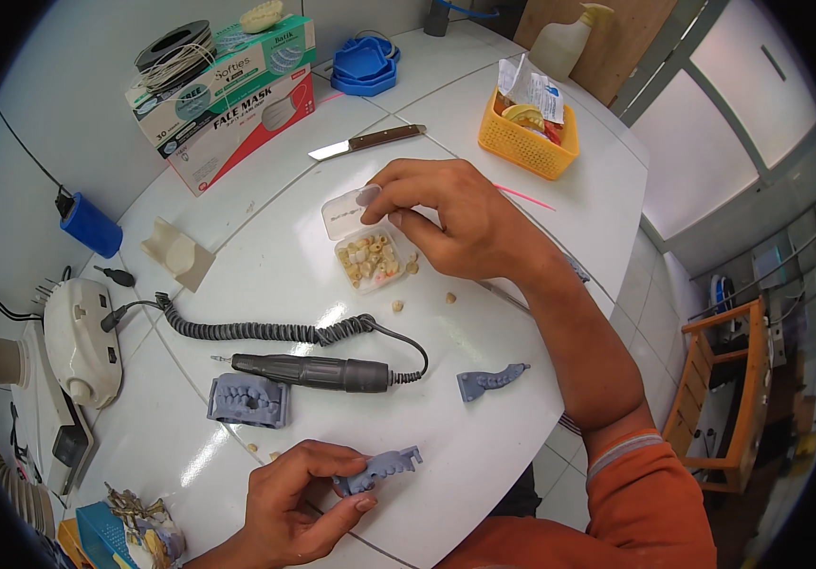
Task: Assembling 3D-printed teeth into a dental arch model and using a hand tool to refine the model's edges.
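My left hand [305,503] is closed at the lower middle. Between its thumb and fingers is a grey dental model [381,468], a part of a jaw with teeth. My right hand [446,213] hovers over a small clear plastic box [343,281], thumb and index finger curled down and apart, with nothing visible between them. Yellowish tooth crowns [362,256] fill the box. Its hinged lid [343,214] stands open behind, its right side partly covered by my index finger. Several loose crowns [450,298] lie beside the box.
A grey handpiece [313,371] with coiled cord joins a white control unit [81,332]. Other grey models [248,398] lie nearby, one a jaw section [491,380]. Behind are a wooden-handled knife [384,138], yellow basket [529,144], blue trays [364,68] and stacked boxes [223,104].
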Action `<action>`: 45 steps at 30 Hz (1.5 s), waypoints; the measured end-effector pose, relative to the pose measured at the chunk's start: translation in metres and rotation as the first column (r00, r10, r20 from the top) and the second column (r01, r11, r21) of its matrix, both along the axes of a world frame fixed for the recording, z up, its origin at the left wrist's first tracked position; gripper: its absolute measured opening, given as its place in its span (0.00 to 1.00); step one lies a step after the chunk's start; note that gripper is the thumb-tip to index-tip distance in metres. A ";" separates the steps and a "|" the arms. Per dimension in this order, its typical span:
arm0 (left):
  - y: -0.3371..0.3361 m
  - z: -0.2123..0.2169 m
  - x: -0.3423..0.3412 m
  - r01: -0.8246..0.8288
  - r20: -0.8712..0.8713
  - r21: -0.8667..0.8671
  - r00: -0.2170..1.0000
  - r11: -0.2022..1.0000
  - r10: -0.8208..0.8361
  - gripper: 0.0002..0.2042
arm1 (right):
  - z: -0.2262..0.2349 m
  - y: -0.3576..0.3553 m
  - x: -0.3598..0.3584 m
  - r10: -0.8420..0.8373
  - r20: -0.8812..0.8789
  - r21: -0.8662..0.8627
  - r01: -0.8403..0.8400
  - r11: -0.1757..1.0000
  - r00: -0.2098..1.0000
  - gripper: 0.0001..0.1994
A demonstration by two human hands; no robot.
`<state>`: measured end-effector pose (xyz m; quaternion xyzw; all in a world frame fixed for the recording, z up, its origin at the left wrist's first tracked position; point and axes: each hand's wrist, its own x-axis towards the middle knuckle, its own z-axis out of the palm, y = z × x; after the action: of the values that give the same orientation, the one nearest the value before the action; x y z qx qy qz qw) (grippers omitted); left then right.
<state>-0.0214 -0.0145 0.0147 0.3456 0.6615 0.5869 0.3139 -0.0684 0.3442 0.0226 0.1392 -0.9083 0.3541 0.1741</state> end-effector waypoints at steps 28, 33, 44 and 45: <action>0.002 -0.001 0.001 -0.001 -0.018 -0.072 1.000 0.997 -0.001 0.14 | 0.023 -0.003 0.017 -0.182 0.458 0.233 0.080 0.969 0.870 0.05; 0.003 -0.003 0.003 -0.064 0.006 -0.041 0.998 0.997 0.064 0.14 | 0.010 0.006 0.012 -0.234 0.376 0.271 0.135 0.953 0.896 0.03; 0.005 0.008 0.000 -0.098 0.101 -0.057 0.989 0.994 0.104 0.15 | 0.012 0.027 0.012 0.143 0.296 -0.607 0.070 0.792 0.944 0.07; 0.007 0.006 0.002 -0.154 0.113 -0.004 0.982 0.988 0.154 0.14 | 0.011 0.029 0.011 0.167 0.290 -0.651 0.066 0.757 0.942 0.07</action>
<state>-0.0192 -0.0076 0.0212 0.2605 0.6660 0.6296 0.3036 -0.0570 0.3728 0.0332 0.0333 -0.7397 0.6705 0.0470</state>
